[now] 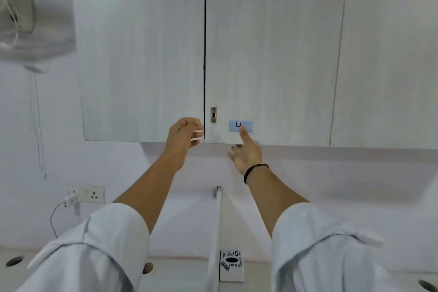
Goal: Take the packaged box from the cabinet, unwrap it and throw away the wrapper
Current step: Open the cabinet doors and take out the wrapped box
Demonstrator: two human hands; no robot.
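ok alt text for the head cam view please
Two bare hands reach up to closed white cabinet doors: the left hand curls at the edge of the left door, the right hand points at a blue label beside a metal lock.

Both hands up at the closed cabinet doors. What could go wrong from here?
1. The left hand has only fingertips curled at the seam of the left door; no handle is visible, so the grip may slip.
2. The right hand presses on the right door near the lock; if it is locked, pulling achieves nothing.
3. A door swinging out could come towards the person's head.
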